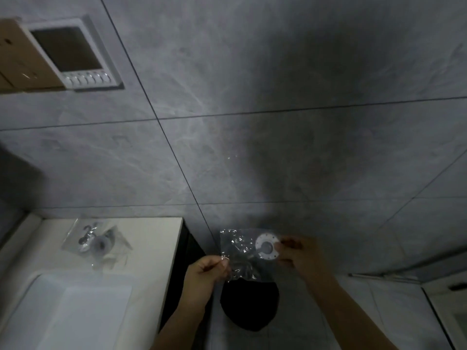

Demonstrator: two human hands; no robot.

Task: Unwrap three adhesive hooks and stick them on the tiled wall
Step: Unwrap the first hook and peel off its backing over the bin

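Left hand [209, 270], right hand [297, 252] pinch hook packet [242, 253] edges

Between my fingers the clear plastic wrapper [240, 253] is crinkled and glossy, over a white matt plastic-looking hook disc [267, 246]. The wall tiles [252, 97] before me look like smooth grey marbled stone; the white counter [151, 238] has a smooth sheen
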